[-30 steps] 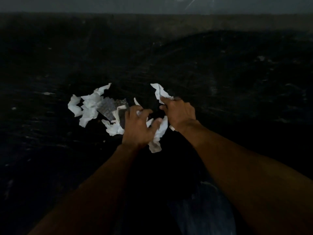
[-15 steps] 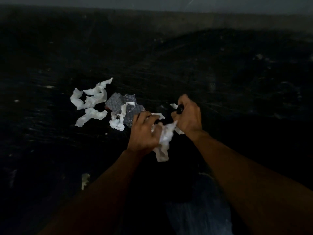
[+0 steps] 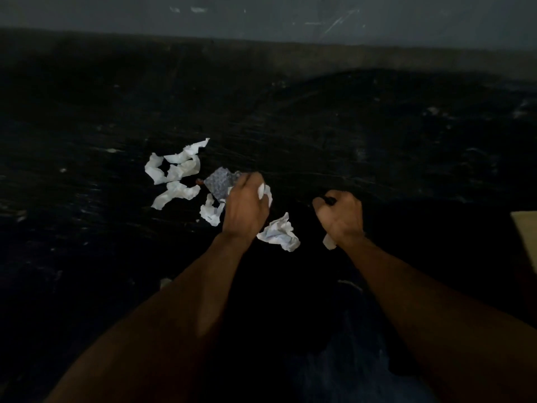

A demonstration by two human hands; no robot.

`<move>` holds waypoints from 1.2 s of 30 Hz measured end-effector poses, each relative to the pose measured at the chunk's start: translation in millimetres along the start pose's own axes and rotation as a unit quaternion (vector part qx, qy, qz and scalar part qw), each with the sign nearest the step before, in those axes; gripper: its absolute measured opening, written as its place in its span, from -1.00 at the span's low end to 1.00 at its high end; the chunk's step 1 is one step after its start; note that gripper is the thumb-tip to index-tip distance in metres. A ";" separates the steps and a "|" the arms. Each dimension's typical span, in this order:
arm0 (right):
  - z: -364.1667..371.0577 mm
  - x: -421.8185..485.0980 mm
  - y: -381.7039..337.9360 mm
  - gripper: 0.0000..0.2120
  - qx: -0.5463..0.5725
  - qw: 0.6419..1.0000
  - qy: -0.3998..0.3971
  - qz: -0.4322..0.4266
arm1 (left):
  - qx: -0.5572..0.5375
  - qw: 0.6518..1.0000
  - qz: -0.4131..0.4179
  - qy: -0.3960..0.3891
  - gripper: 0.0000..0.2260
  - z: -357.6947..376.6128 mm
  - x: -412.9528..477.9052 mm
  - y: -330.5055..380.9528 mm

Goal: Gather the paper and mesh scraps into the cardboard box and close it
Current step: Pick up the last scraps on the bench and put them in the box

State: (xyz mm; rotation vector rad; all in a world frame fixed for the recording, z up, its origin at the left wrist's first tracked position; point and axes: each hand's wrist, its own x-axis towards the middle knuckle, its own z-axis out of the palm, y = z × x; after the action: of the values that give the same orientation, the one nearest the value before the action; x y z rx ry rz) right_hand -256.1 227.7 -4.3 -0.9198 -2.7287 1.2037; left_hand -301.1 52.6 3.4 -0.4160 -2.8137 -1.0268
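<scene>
Crumpled white paper scraps (image 3: 177, 170) are seen strewn on the scuffed dark floor (image 3: 87, 228), beside a speckled grey mesh piece (image 3: 218, 184). One scrap is pinched in the left hand (image 3: 245, 207). The right hand (image 3: 340, 216) is clenched round another, mostly hidden. The cardboard box (image 3: 526, 234) is cut off at the right edge.

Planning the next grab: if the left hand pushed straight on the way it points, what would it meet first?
The left hand would likely meet the grey mesh scrap first, though depth is unclear.
</scene>
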 end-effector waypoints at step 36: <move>78.5 -78.6 -37.0 -0.81 -0.056 0.986 0.157 -0.018 | 0.020 0.998 -0.027 0.049 -0.77 -94.1 -48.8 -143.8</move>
State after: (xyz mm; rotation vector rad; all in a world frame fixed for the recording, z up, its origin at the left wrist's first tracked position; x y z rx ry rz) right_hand -229.3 114.6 -17.8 -0.9719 -2.5666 0.8231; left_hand -295.4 -124.0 -22.9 -0.2802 -2.7675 -0.9700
